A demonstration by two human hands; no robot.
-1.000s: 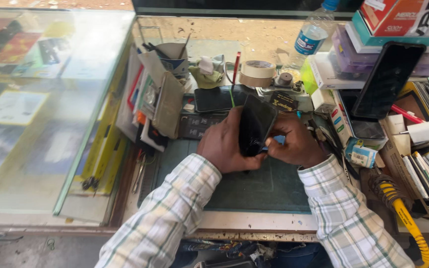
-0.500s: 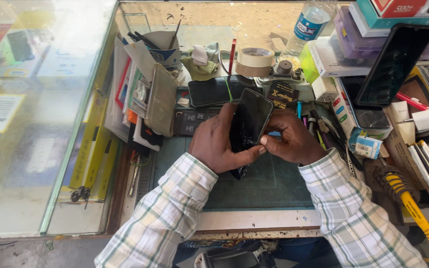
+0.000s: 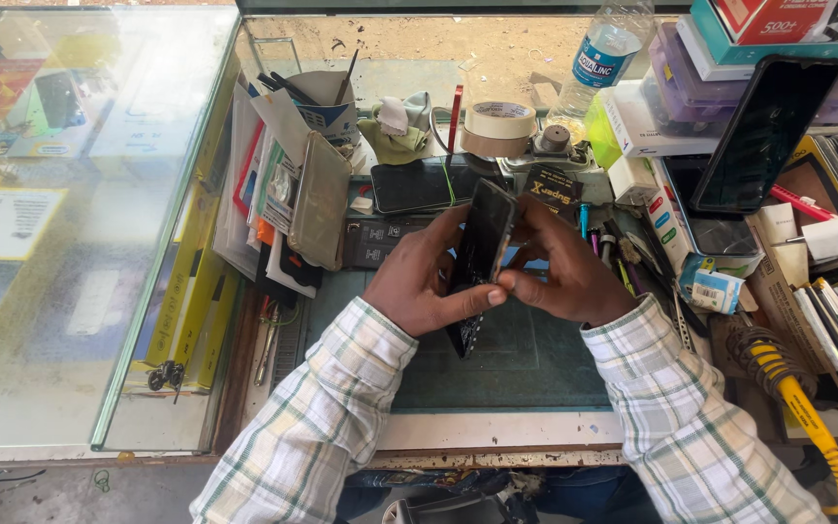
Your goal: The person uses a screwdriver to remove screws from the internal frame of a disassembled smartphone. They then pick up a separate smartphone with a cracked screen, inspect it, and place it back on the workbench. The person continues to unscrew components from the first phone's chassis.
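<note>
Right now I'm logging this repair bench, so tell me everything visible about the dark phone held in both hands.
The slim black slab-shaped phone is held edge-on above the dark green work mat, tilted nearly upright, its top leaning away. Its glossy dark face looks like glass; the lower end shows speckled inner parts. The left hand grips one long side, thumb across the lower edge; the right hand pinches the other side.

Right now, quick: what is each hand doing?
Left hand: closed on the dark phone, gripping its left edge, tilted on edge above the green mat.
Right hand: closed on the same phone from the right.
</note>
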